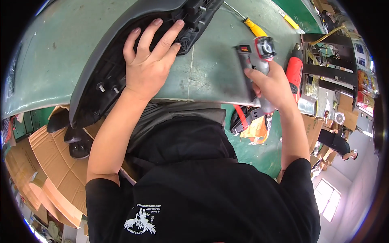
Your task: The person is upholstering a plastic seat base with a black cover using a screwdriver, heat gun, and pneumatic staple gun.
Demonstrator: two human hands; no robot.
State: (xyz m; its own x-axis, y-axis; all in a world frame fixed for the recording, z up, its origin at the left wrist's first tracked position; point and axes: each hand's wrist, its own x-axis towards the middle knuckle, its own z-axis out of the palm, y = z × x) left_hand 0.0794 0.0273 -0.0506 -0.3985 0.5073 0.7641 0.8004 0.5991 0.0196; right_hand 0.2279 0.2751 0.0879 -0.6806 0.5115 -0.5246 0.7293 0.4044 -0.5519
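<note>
A long, curved black padded part, its plastic underside turned up, looks like a vehicle seat [91, 77]; it lies over the left front edge of the green bench [214, 69]. Metal studs stick up from its underside. My left hand [148, 69] lies spread on that underside, fingers apart, near its right edge. To the right, my right hand [273, 85] is wrapped around a grey, red and black cordless power driver [260, 54], held above the bench and apart from the seat. The driver is somewhat blurred, and its working tip cannot be made out.
Beyond the driver lie a yellow-handled screwdriver [254, 27] and another yellow-handled tool [291, 22]. A red tool with a black tip [294, 71] stands close to my right wrist, beside a black slotted rack [330, 73]. Cardboard [52, 162] fills the lower left. Another person [334, 139] is far right.
</note>
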